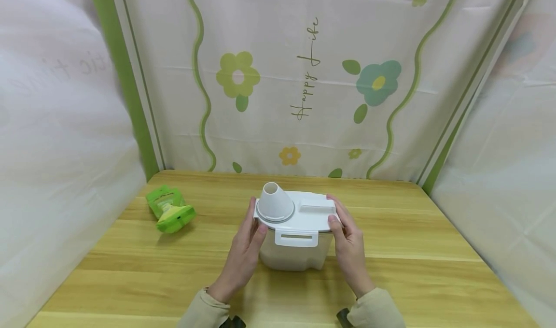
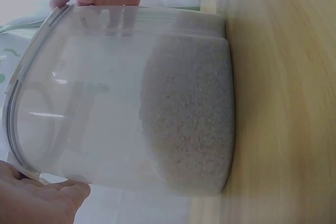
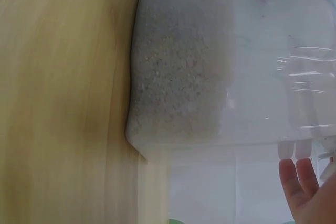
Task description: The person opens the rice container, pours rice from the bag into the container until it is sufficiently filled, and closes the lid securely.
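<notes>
A translucent rice storage container (image 1: 293, 258) stands upright on the table, its white lid (image 1: 309, 225) seated on top. On the lid's left half rises a white cone-shaped cap (image 1: 275, 203), and a raised white handle lies on the right half. My left hand (image 1: 243, 250) grips the container's left side at the lid edge, thumb in front. The right hand (image 1: 351, 246) holds the opposite side, its thumb on the lid's corner. Pale grains that look like rice (image 2: 189, 108) fill the lower part, seen through the wall in both wrist views. A front clip (image 1: 297, 237) sticks out below the lid.
A bright green pouch (image 1: 173, 217) lies at the table's left. Wood-grain tabletop (image 1: 417, 270) surrounds the container. White printed fabric (image 1: 269, 135) hangs behind the table, and more fabric encloses the left and right sides.
</notes>
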A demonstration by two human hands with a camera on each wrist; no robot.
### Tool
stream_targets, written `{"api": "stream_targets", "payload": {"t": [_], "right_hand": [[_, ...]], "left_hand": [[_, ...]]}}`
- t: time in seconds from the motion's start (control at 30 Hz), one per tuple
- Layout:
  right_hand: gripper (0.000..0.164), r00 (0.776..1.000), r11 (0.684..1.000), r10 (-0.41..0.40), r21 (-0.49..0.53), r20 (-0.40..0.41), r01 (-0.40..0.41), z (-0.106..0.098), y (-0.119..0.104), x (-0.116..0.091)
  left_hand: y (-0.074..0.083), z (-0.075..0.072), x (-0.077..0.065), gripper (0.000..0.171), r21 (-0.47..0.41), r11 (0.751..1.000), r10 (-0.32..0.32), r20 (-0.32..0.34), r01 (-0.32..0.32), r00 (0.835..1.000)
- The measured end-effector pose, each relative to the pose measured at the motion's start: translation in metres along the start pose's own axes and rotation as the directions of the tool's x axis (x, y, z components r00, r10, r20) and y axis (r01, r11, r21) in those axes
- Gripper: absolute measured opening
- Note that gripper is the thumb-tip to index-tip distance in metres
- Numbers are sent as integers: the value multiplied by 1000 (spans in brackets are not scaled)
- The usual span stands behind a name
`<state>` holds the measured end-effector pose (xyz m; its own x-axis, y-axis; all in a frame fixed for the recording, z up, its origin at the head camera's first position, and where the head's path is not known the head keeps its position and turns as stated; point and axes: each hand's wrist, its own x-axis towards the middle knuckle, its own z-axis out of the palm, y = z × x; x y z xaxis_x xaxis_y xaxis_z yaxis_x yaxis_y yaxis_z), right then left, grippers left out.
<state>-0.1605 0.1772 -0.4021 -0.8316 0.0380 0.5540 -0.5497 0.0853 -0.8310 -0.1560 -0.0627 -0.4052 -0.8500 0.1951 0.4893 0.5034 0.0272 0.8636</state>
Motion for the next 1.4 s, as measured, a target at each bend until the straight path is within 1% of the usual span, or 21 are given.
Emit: {"api": "stream_targets", "payload": {"t": [0.1,0.3,0.73,1.0,1.23,1.4], "right_hand": [[41,1000,1000,0,-2,-2,0,0,1,0],[41,1000,1000,-1,-10,-4,1,0,2,0],[40,1000,1000,-5,-18,-13,5,1,0,0],[40,1000,1000,-8,-1,-14,8,1,1,0],[40,1000,1000,-14,-12,-15,13,1,1,0],[40,1000,1000,-4,-16,-18,4,0,1,0]], "left_hand": [[1,1,0,63,-5,1000,-19,2,19,1000],[3,3,-2,65,20,998,-68,0,68,998],[3,2,-1,64,28,997,-74,0,74,997],[3,2,-1,64,12,998,-69,6,69,998],[3,2,0,63,-1,998,-65,9,65,998],[3,2,0,63,-10,998,-68,14,68,998]]}}
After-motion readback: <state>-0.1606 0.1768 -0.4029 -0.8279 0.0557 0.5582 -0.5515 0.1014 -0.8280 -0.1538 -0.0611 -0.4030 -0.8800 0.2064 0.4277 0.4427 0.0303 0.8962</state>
